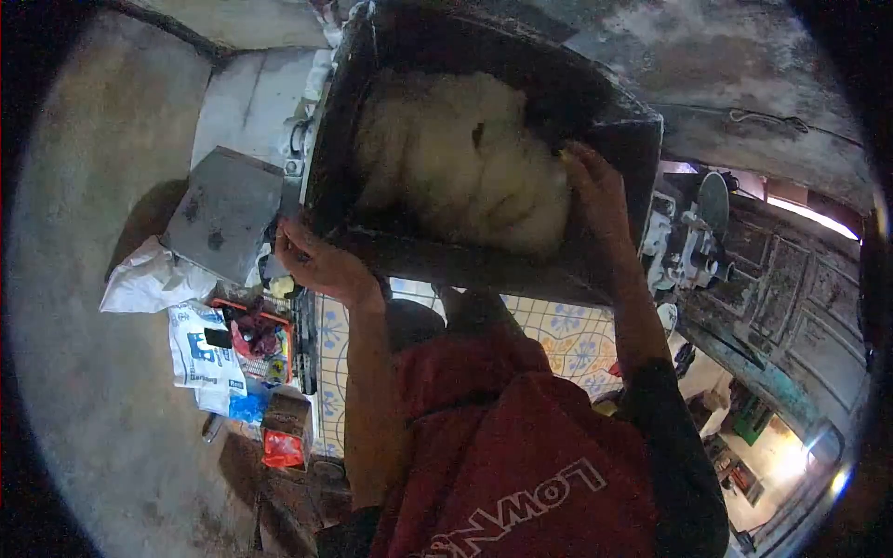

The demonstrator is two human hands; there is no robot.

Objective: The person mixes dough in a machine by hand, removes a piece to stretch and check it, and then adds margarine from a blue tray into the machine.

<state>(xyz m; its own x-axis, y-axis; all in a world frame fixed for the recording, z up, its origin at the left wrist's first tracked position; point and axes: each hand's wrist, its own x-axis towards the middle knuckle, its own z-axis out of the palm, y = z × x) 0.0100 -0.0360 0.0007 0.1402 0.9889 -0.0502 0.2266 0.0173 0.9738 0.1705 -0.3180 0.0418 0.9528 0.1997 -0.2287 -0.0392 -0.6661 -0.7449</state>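
Note:
A large pale mass that looks like dough (465, 163) lies in a deep dark trough (456, 256) in front of me. Its surface is folded, with a small dark hole near the middle. My right hand (597, 191) reaches over the trough's right side, its bent fingers closed at the dough's right edge. Just outside the trough's near left corner is my left hand (326, 268), palm turned up, fingers loosely curled and apart, with nothing visible in them. The image is dim, so the fingertips are not sharp.
Left of the trough are a grey board (223, 214), a white sack (200, 349), an orange-edged tray (260, 339) of small items and a box (286, 423) with a red packet. Metal machine parts (688, 251) stand at the right, before a wooden door (781, 298).

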